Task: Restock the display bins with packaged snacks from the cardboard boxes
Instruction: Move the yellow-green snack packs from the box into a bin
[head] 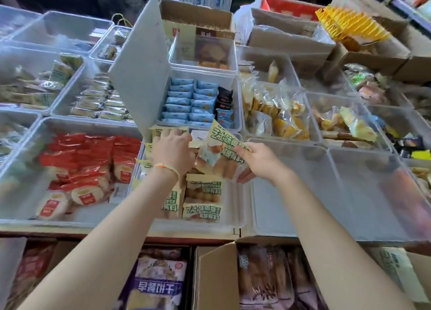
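my right hand (258, 162) pinches a cream-and-green snack packet (220, 153) by its right edge, thumb on top, packet tilted and held just above the clear display bin (238, 218) at the counter's front edge, middle. my left hand (172, 151) reaches into the same bin, fingers curled over the packets at its far end and touching the held packet's left side; whether it grips any of them i cannot tell. a yellow-orange bracelet (166, 168) sits on the left wrist. more matching packets (203, 202) lie stacked in the bin's near half. the bin's grey lid (142, 67) stands raised on its left. left neighbour bin: red packets (86, 160). bin behind: blue packets (186, 102) in rows. right neighbour bin (291, 193) has its lid shut. below the counter's front edge, an open cardboard box (217, 279) holds dark bagged snacks, beside a purple bag (158, 281).
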